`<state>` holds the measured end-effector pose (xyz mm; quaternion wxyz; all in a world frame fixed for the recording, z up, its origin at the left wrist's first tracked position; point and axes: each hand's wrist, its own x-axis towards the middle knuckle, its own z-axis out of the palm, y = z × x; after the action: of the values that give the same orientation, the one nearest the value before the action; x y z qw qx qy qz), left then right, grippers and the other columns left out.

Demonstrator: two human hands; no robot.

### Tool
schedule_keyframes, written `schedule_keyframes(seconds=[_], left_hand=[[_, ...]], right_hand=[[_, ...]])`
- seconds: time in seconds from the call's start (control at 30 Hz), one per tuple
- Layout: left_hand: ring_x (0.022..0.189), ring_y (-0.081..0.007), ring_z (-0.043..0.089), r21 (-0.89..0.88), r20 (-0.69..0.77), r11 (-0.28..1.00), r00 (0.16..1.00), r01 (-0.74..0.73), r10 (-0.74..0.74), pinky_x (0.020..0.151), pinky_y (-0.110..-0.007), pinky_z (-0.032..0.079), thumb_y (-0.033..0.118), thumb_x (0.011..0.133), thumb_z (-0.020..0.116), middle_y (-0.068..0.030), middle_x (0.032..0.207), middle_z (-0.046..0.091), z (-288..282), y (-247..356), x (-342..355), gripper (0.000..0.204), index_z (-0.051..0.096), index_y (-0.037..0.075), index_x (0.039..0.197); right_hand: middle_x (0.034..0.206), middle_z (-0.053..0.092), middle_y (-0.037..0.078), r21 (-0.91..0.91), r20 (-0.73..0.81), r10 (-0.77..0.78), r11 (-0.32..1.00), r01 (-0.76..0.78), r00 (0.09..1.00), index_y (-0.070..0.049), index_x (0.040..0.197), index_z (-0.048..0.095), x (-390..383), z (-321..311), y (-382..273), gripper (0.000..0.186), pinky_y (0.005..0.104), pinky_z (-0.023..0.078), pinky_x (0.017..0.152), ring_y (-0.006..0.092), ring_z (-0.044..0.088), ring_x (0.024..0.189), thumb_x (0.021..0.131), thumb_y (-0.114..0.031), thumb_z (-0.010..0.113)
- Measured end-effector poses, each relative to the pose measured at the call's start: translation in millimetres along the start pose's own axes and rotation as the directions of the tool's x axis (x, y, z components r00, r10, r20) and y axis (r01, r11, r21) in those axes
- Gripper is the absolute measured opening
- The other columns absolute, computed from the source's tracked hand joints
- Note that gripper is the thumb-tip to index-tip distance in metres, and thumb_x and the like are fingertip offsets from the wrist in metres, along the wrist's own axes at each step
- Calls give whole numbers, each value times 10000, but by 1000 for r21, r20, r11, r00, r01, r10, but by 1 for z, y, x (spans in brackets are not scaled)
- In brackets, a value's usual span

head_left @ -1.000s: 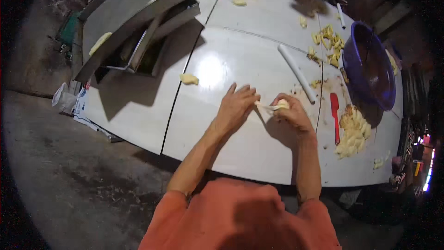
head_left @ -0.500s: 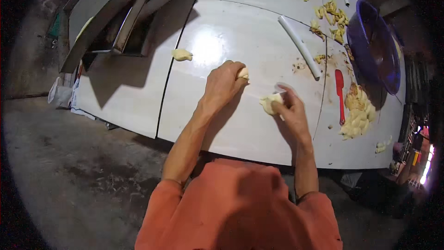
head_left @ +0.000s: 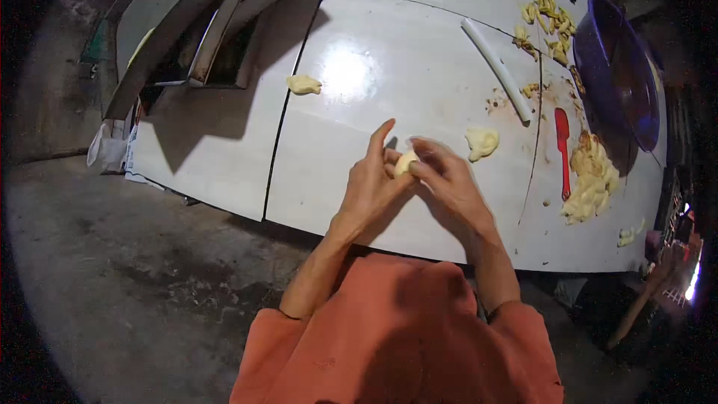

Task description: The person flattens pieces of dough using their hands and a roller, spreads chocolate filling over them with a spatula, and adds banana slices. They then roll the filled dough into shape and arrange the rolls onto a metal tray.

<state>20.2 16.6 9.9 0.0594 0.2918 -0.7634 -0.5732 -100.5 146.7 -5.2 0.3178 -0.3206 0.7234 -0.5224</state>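
Note:
Over the near middle of the table, both hands meet around a small pale-yellow piece of dough (head_left: 405,163). My left hand (head_left: 366,188) supports it with curled fingers and thumb, one finger stretched up and away. From the other side my right hand (head_left: 458,187) closes its thumb and fingers on the same piece, partly hiding it. A flat, uneven dough piece (head_left: 482,142) lies on the table just beyond my right hand. Farther left, another dough lump (head_left: 304,84) rests beside the dark table seam.
Metal trays (head_left: 224,37) stand at the far left. A white rod (head_left: 497,71) lies right of centre. At the right are a red spatula (head_left: 562,151), a mound of dough (head_left: 593,183) with brown filling, a purple basin (head_left: 609,75) and several yellowish pieces (head_left: 550,19).
My right hand has let go of the flat dough piece, leaving it on the table, and moved left to the dough at my left hand. My left hand has come nearer to me.

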Motion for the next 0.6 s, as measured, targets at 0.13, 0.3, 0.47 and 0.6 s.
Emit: schedule_keyframes(seconds=[0.13,0.3,0.47,0.6], left_hand=[[913,-207,736,-342,40,923,984,175,-172,808,-351,598,92,870,794,-157,1062,722,-1,-16,-12,1006,144,88,1638],[1026,-226,730,-447,-19,877,978,179,-209,873,-357,596,116,927,746,-215,1172,702,-15,-30,-27,804,294,37,1588],[1233,-363,642,602,-86,752,915,-268,395,1026,-443,516,240,968,689,-183,1370,643,-26,-38,-39,579,497,29,1472],[1422,-346,465,706,163,604,915,-370,369,1159,-586,339,297,974,666,-176,1514,518,-30,-45,-35,577,504,36,1462]], right_hand=[[1037,725,163,164,139,231,954,-252,963,37,1268,632,8,10,2,421,334,558,785,199,690,910,959,-247,676],[972,717,161,-139,86,54,989,-41,995,15,1126,709,17,25,-4,318,381,562,775,278,704,840,957,-251,667],[1184,659,168,-555,77,-313,775,302,947,-64,1145,717,20,34,-6,264,445,550,878,352,649,1057,981,-251,627],[1302,628,167,-439,43,-184,880,184,982,-28,1337,621,11,33,-19,415,455,501,965,355,603,1148,995,-260,583]])
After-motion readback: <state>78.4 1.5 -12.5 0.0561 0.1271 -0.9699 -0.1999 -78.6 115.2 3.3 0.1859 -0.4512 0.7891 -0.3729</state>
